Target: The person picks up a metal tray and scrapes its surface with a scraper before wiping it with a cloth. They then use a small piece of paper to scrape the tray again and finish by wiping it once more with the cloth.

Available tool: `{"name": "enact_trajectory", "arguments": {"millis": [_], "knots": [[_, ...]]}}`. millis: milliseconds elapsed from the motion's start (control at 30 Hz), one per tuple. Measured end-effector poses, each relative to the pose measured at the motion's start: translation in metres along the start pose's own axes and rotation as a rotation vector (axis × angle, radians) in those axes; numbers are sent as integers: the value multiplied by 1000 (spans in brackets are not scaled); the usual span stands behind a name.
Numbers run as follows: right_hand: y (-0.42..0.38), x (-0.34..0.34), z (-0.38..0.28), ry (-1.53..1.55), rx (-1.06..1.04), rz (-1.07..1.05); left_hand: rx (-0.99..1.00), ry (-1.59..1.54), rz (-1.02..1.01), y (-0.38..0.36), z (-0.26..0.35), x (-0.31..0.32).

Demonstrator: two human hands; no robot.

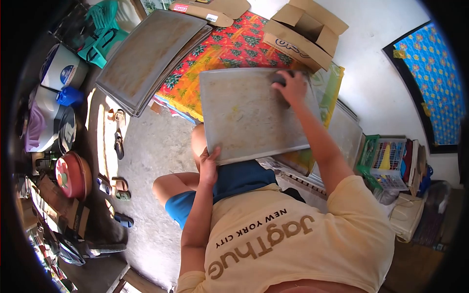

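A flat grey metal baking tray point(244, 117) with brownish and yellowish stains rests tilted over my lap and the table edge. My left hand point(209, 163) is closed round its near left corner. Near the far right corner, my right hand point(294, 89) presses a dark scrubbing pad point(279, 79) against the tray's surface. The pad is slightly blurred and partly covered by my fingers, so its exact kind is hard to make out. Beyond the tray lies a table with a red and orange patterned cover point(232, 46).
A stack of similar trays point(151, 56) sits at the table's left. An open cardboard box point(305, 36) stands at the back right, a flatter carton point(215, 10) at the back. Crates point(386, 158) are to my right; sandals point(119, 184) and a red basin point(71, 175) are at left.
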State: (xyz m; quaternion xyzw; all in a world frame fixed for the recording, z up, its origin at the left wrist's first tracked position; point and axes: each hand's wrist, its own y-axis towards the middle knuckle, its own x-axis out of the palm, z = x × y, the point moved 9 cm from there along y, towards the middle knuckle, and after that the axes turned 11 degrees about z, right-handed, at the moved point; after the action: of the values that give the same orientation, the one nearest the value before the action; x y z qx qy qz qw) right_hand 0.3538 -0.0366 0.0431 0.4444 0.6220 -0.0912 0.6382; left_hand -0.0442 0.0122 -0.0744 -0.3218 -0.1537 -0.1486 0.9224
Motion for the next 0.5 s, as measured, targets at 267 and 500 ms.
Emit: {"name": "enact_trajectory", "arguments": {"millis": [267,500], "knots": [[-36,-5,-76,104,-234,-42,-25,-4,0,-7,4,7],[-5,-3,-40,4,-20,129,16,-22,-1,-7,6,6]]}}
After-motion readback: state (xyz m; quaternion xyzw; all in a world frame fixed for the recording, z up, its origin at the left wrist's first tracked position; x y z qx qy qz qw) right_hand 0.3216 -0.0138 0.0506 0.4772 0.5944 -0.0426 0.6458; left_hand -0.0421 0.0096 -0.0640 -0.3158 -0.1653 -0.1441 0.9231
